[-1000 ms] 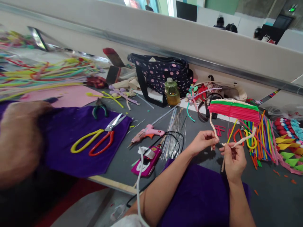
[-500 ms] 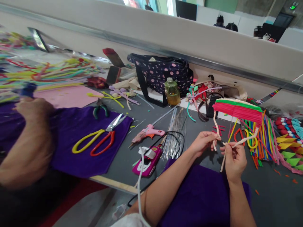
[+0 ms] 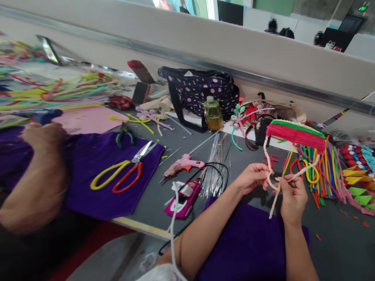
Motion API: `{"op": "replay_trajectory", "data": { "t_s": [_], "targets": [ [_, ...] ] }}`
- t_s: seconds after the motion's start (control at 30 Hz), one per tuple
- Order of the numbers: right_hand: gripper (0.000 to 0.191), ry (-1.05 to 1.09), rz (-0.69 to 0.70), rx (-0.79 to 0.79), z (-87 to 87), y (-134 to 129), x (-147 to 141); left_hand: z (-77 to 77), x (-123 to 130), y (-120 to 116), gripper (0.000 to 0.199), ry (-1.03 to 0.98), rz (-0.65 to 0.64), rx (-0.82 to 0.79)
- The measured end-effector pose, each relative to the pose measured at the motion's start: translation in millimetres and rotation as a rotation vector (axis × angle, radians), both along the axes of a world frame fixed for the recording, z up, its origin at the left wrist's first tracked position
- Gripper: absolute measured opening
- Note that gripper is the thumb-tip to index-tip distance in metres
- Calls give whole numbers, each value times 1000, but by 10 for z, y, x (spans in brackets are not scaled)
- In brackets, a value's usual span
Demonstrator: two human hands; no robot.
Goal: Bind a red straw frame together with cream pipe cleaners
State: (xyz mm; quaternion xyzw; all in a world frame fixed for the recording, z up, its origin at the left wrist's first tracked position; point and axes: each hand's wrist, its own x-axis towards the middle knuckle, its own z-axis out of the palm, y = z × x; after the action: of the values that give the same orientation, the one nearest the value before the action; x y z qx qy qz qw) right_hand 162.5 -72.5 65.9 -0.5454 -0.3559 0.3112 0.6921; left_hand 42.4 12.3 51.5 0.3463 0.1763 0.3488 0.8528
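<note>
Between my hands is a cream cord whose two strands run up to a pink panel edged in green and cream. My left hand pinches the left strand, fingers closed. My right hand is closed on the cord where the strands cross, and a loose end hangs below between the hands. The panel stands up above my hands, in front of the coloured strips. A purple cloth lies under my forearms. What the fingertips do inside the pinch is partly hidden.
On the left, a co-worker's hand holds a blue tool. Scissors, pliers, a pink glue gun and a magenta device lie mid-table. Behind stand a bottle and a dark bag; coloured strips lie right.
The cord's left strand now curves down into a loop towards my right hand, and the loose end hangs further left. The co-worker's blue tool has swung into a more level position.
</note>
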Motion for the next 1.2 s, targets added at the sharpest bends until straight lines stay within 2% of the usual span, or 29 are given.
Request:
{"op": "replay_trajectory", "data": {
  "t_s": [0.23,0.43,0.57,0.73,0.87,0.97,1.2],
  "targets": [
    [24,-46,-1,10,23,-22,-45,68,51,-49,37,93,181,37],
    [17,-177,-39,80,-36,-24,-73,107,118,-95,34,142,314,87],
    [11,-356,-67,108,-114,-32,-72,120,151,-111,32,185,377,122],
    [5,-637,-86,132,-217,-47,-41,130,179,-135,27,212,394,156],
    [4,-734,-63,134,-269,-50,-34,128,196,-149,21,194,441,159],
    [6,-636,-48,108,-244,-56,-60,141,183,-145,22,175,431,152],
    [18,-151,-4,23,-33,-46,-111,183,56,-82,30,103,180,203]
  ]
}}
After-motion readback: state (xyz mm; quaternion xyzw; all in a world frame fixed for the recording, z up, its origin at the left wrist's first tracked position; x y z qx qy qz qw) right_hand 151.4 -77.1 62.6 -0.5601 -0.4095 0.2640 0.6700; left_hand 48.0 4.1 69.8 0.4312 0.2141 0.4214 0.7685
